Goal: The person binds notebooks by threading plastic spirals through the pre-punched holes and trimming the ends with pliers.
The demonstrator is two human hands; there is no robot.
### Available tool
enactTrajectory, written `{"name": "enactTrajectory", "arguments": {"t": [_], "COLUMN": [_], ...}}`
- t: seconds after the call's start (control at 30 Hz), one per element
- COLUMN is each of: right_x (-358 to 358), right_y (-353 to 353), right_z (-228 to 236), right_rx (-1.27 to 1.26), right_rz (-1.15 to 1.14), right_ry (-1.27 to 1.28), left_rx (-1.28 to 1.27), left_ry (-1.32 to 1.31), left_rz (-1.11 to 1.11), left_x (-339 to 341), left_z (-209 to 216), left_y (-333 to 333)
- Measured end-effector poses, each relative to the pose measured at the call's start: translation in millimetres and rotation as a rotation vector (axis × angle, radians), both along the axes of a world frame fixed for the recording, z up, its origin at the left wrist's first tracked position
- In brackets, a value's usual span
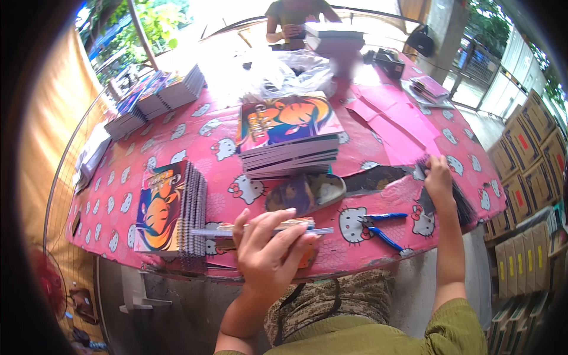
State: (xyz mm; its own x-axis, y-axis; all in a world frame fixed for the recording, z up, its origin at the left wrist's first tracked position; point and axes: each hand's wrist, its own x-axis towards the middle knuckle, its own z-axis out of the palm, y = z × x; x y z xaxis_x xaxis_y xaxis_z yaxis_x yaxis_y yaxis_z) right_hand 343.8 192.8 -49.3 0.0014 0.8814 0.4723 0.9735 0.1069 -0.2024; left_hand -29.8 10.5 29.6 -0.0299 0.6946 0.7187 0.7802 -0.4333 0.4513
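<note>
My left hand (269,248) is closed round a thin notebook (204,232) held almost edge-on above the table's near side, so its cover is hidden. My right hand (438,180) reaches to the right side, its fingers pinched at the end of dark wire binding coils (462,204) lying in a bundle there. Between the hands lie pliers (384,231) with blue handles, jaws to the left. To the left stands a stack of spiral-bound notebooks (160,207) with bright illustrated covers. A taller stack of notebooks (290,121), with no coils visible, sits mid-table.
An open oblong case (325,190) lies before the middle stack. More notebooks (160,94) are piled far left. Pink sheets (396,121) and a clear plastic bag (290,74) lie farther back. Another person (296,21) is across the table. Cardboard boxes (526,160) stand at right.
</note>
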Motion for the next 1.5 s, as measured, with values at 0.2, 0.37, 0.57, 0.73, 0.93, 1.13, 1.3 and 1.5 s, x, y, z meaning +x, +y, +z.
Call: {"name": "enactTrajectory", "arguments": {"t": [0.2, 0.37, 0.57, 0.73, 0.93, 1.13, 1.3, 1.5], "right_x": [-35.8, -119.6, -159.2, -163.6, -165.6, -169.8, -165.3, -174.1], "right_y": [-13.2, -84.2, -126.3, -121.0, -105.6, -96.3, -107.5, -117.6], "right_z": [24.6, 74.1, 93.5, 107.0, 108.0, 116.0, 117.3, 119.0], "right_rx": [0.064, -0.156, -0.224, -0.296, -0.266, -0.274, -0.309, -0.167], "right_rz": [0.149, 0.749, 1.043, 1.089, 1.226, 1.341, 1.226, 1.071], "right_ry": [0.032, 0.422, 0.542, 0.449, 0.282, 0.088, 0.027, 0.214], "left_rx": [0.021, 0.013, 0.038, 0.045, 0.079, 0.068, 0.056, 0.05], "left_ry": [-0.03, 0.008, 0.089, 0.11, 0.099, 0.082, 0.069, -0.034], "left_rz": [-0.036, -0.041, -0.012, -0.024, 0.0, -0.013, 0.009, 0.011], "left_x": [-1.1, -3.4, -1.9, -3.4, 0.1, -0.5, 0.0, 3.4], "left_z": [-5.3, -10.8, -18.1, -27.6, -26.5, -25.2, -15.5, -3.5], "left_y": [6.0, -7.0, -24.2, -29.6, -25.4, -25.1, -20.5, -2.8]}}
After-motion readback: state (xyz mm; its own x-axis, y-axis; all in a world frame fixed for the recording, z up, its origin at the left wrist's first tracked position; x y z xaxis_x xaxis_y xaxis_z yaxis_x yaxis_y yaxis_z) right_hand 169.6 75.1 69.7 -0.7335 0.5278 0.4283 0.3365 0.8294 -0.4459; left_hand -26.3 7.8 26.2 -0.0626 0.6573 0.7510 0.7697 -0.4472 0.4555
